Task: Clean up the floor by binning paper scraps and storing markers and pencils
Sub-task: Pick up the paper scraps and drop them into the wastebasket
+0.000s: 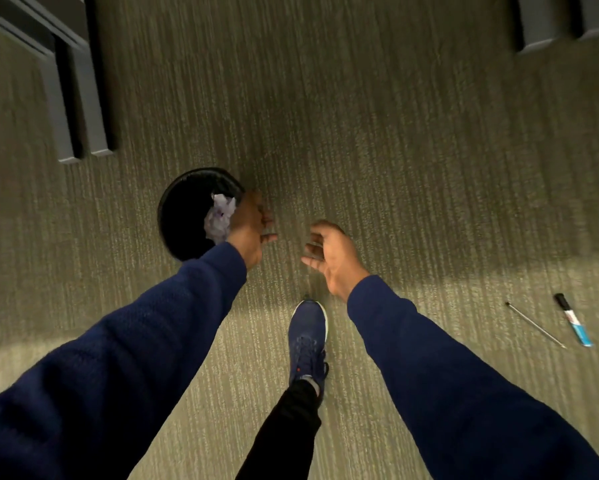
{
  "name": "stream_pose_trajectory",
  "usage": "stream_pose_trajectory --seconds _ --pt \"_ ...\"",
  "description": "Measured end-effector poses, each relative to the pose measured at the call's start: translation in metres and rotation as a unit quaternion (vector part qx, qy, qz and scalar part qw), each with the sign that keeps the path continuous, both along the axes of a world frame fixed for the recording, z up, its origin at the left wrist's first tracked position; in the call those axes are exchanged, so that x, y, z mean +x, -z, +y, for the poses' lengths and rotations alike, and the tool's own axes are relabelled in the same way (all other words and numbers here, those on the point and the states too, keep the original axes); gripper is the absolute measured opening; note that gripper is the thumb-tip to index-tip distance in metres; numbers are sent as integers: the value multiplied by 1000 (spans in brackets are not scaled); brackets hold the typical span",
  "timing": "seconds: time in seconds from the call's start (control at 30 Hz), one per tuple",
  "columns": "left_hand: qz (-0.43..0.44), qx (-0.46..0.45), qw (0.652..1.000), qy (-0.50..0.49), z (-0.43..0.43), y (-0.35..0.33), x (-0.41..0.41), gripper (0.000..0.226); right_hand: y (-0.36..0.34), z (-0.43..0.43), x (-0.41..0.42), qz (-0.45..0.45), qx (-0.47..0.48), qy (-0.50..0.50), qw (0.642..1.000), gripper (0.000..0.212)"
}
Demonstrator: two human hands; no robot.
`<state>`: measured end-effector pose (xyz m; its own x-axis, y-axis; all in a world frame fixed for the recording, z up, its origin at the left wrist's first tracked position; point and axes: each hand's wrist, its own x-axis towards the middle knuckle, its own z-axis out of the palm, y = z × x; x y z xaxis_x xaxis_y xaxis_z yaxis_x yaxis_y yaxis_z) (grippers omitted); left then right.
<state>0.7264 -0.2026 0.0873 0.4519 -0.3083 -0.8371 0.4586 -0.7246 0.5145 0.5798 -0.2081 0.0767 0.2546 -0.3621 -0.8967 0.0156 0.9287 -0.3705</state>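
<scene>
A round black bin [180, 216] stands on the carpet left of centre. A crumpled white paper scrap [220, 216] shows over its opening, right beside my left hand [251, 226]. Whether the fingers still touch the paper I cannot tell. My right hand [329, 254] hovers to the right of it, fingers spread and empty. On the floor at the right lie a marker [573, 320] with a black cap and blue barrel, and a thin grey pencil [535, 324] just left of it.
Grey furniture legs [80, 109] stand at the upper left, close behind the bin. More grey legs [554, 22] are at the top right. My blue shoe [306, 337] is planted on the carpet below my hands.
</scene>
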Motion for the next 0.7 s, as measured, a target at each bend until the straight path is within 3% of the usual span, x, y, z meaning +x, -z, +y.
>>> stream_pose_trajectory --seconds 0.17,0.37,0.7 --pt "10 0 994 107 -22 -13 -106 32 -19 -11 -98 41 -61 0 997 15" --pt "12 -21 965 262 -39 -21 -250 35 -36 -10 -240 102 -137 7 985 43" --pt "-13 -14 897 442 -26 -59 -493 42 -77 43 -482 165 -137 126 968 42"
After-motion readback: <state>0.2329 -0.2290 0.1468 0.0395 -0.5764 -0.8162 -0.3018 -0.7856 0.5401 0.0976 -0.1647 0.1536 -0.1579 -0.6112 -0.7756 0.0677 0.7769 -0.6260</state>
